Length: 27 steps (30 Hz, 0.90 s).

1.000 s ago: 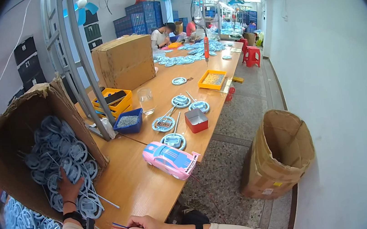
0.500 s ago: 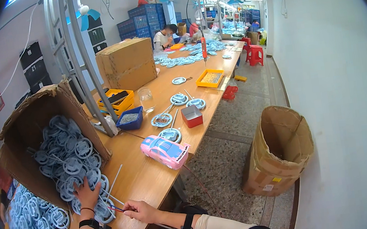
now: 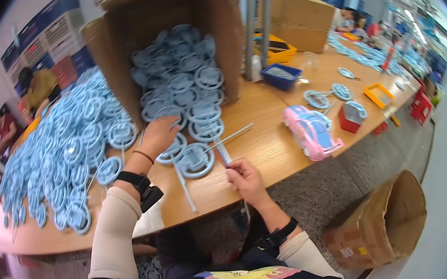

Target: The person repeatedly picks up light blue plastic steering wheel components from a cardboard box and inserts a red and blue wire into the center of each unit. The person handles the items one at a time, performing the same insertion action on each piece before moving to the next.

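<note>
My left hand reaches over the light blue round plastic parts at the mouth of a tilted cardboard box. Its fingers curl over the rim of one part and are partly hidden. Several parts with long thin stems lie loose on the table, among them a blue ring-shaped part between my hands. My right hand is closed in a pinch on a thin cord, blurred near the fingertips, that hangs down below the hand. Beyond its fingers, a pale stem lies across the parts.
A large heap of blue parts covers the table's left side. To the right are a pink toy car, a red tin, a blue tray and a yellow tray. An upright carton stands on the floor. Other people sit farther off.
My view has swung left, bringing the box and heap toward the middle. My left hand's fingers were spread on the parts and now curl; my right hand keeps its pinch.
</note>
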{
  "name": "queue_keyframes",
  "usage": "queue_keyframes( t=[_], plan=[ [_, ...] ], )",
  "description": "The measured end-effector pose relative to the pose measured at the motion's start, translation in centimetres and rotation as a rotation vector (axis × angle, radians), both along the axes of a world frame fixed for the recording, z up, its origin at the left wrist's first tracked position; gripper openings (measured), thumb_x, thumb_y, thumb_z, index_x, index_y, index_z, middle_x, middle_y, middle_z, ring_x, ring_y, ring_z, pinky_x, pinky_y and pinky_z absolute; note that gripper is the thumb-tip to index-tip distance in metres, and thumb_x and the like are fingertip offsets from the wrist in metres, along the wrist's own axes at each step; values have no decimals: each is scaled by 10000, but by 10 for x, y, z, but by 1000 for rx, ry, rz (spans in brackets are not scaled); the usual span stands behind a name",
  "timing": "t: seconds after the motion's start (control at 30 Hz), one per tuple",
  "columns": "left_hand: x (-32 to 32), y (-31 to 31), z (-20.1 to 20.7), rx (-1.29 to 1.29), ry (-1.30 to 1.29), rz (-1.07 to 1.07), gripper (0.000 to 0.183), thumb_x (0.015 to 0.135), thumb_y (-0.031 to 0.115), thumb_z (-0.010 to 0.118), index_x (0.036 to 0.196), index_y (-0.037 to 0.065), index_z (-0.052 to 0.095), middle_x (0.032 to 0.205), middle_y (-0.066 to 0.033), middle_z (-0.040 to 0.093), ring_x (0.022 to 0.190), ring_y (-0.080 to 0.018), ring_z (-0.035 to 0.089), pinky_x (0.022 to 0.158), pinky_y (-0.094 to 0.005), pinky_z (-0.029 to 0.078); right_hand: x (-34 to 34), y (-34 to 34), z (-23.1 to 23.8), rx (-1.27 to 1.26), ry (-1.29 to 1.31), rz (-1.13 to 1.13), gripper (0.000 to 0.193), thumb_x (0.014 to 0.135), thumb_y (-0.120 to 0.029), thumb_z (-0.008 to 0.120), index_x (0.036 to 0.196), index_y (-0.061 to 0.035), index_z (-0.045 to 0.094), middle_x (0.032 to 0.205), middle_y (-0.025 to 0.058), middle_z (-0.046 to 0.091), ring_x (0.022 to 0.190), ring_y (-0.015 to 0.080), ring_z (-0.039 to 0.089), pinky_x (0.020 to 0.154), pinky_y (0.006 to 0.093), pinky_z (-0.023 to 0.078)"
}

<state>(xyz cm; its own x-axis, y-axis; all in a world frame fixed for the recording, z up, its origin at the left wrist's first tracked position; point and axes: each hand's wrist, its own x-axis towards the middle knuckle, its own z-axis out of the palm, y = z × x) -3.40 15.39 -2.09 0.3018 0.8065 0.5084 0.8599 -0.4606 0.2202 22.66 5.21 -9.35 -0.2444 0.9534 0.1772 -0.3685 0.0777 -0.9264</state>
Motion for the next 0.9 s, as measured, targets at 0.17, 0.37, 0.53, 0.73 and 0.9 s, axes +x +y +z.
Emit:
queue_keyframes(
  t=[0.17, 0.37, 0.53, 0.73, 0.9],
  plan=[
    [-14, -43, 11, -92, -46, 131, 237, 814, 174, 551, 972, 23, 643, 922, -177, 625, 883, -350, 582, 789, -418, 460, -3, -1, 10, 2, -11, 43, 128, 884, -99, 576, 966, -14, 527, 698, 4, 541, 522, 28, 449, 472, 160, 357],
    [-27, -48, -7, -235, -120, 455, 470, 794, 309, 631, 1139, 0, 555, 990, -199, 621, 909, -315, 600, 799, -381, 475, -2, 5, 6, 28, -6, 72, 120, 891, -96, 566, 972, -30, 509, 708, 18, 559, 493, 32, 453, 409, 154, 316],
    [-43, -41, -1, -613, -398, 419, 594, 743, 325, 713, 1176, -31, 514, 811, -124, 650, 689, -178, 634, 628, -276, 501, -3, 2, 11, -19, 7, 95, 112, 890, -101, 564, 971, -42, 512, 708, 13, 557, 501, 30, 447, 407, 153, 304],
    [-61, -132, 13, -639, -1221, 121, 354, 863, 255, 566, 1113, 4, 559, 847, -64, 646, 683, -130, 619, 587, -259, 505, -2, -24, 25, -191, 150, 92, 110, 887, -116, 561, 973, -57, 526, 682, -30, 493, 494, 26, 390, 417, 142, 271],
    [39, -188, -8, -551, -1899, -55, 342, 905, 183, 530, 1206, 39, 456, 1117, -79, 556, 951, -172, 580, 808, -308, 494, -31, -45, 41, -27, -8, 148, 239, 833, -123, 649, 1042, -41, 566, 717, -65, 490, 522, 8, 364, 456, 160, 275]
  ],
)
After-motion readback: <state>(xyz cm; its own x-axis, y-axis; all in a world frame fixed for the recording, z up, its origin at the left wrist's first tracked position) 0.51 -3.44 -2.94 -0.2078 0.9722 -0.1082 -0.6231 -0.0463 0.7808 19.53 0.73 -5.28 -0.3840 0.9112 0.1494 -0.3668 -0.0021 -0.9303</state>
